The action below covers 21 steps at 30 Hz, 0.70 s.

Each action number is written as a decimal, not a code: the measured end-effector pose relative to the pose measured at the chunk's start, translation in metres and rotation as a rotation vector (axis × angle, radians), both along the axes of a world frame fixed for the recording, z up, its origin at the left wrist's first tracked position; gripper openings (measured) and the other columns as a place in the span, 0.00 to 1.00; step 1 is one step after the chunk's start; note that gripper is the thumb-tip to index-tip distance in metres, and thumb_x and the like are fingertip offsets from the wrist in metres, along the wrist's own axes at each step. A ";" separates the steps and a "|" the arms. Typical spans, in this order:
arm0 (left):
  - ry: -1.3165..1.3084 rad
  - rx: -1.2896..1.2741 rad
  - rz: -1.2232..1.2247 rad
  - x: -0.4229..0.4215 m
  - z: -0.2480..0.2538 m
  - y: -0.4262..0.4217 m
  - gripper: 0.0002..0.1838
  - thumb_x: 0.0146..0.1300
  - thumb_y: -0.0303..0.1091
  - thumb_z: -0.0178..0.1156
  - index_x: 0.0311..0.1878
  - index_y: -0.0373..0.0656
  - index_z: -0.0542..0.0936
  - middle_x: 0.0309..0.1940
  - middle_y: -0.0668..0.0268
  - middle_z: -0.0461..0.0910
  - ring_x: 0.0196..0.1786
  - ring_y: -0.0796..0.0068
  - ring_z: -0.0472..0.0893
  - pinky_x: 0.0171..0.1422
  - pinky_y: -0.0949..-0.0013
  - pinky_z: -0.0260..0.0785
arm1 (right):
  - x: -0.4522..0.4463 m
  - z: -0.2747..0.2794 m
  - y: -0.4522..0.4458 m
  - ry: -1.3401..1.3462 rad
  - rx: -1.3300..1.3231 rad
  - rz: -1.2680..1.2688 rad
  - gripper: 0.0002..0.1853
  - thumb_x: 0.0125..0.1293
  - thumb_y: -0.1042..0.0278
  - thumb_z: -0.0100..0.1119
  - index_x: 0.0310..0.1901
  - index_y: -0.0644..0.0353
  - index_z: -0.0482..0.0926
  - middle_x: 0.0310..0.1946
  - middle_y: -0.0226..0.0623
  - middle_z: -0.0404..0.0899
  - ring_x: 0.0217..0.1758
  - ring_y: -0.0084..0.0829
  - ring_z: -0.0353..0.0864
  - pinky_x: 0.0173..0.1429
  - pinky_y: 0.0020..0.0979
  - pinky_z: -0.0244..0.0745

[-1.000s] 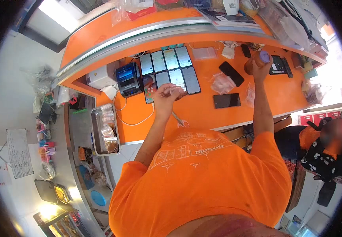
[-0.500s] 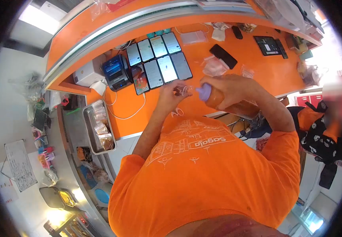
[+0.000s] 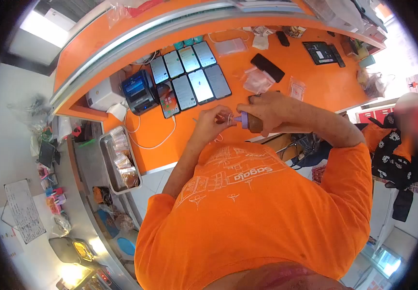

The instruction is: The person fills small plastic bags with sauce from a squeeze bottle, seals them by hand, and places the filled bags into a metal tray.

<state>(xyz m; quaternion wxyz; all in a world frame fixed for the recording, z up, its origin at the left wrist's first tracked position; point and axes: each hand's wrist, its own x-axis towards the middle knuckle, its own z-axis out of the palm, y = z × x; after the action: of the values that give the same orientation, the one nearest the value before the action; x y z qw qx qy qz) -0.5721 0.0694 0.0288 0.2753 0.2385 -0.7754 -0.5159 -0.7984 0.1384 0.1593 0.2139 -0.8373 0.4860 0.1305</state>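
My left hand (image 3: pixel 212 123) pinches a small clear plastic bag (image 3: pixel 229 119) above the counter. My right hand (image 3: pixel 268 110) is wrapped round a squeeze bottle (image 3: pixel 254 123) with brown contents and a purple cap, tipped on its side. The bottle's nozzle points left and reaches the mouth of the bag. Beyond my left hand, several lit phones (image 3: pixel 200 86) lie in two rows. A dark phone (image 3: pixel 267 67) and clear plastic bags (image 3: pixel 258 81) lie beyond my right hand.
A card terminal (image 3: pixel 140 92) stands left of the phones, with a white cable (image 3: pixel 156 145) near it. A metal tray (image 3: pixel 138 181) of filled bags is at the counter's left. Flat dark devices (image 3: pixel 320 53) lie at the back right. Another person (image 3: pixel 396 150) is at the right edge.
The squeeze bottle was lifted from the back right and brought in my right hand to the small bag. It is now tipped, its nozzle at the bag. The view has shifted.
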 end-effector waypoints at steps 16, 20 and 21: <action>0.414 0.721 0.142 0.015 -0.006 -0.008 0.17 0.77 0.37 0.53 0.55 0.31 0.81 0.50 0.54 0.85 0.54 0.57 0.85 0.64 0.48 0.77 | -0.239 -0.134 -0.051 -0.689 -1.225 -1.053 0.48 0.49 0.64 0.77 0.71 0.57 0.60 0.63 0.55 0.71 0.68 0.55 0.70 0.70 0.45 0.68; 0.464 0.762 0.097 0.012 0.008 -0.008 0.16 0.78 0.37 0.53 0.53 0.33 0.82 0.50 0.56 0.85 0.52 0.60 0.85 0.63 0.53 0.78 | -0.269 -0.160 -0.074 -0.611 -1.306 -1.314 0.45 0.53 0.60 0.77 0.70 0.59 0.61 0.62 0.60 0.69 0.66 0.60 0.69 0.67 0.49 0.69; 0.476 0.753 0.077 0.012 0.014 -0.007 0.16 0.78 0.36 0.53 0.52 0.33 0.82 0.50 0.56 0.85 0.52 0.61 0.85 0.62 0.56 0.78 | -0.274 -0.166 -0.078 -0.631 -1.310 -1.359 0.44 0.55 0.58 0.77 0.69 0.59 0.61 0.61 0.62 0.68 0.65 0.62 0.69 0.65 0.51 0.70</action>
<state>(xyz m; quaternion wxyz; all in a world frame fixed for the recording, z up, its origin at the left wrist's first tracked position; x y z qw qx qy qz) -0.5605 0.0625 0.0428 0.3589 0.2255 -0.4393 -0.7921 -1.0725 0.0608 -0.0064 -0.1416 -0.3303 0.7593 -0.5425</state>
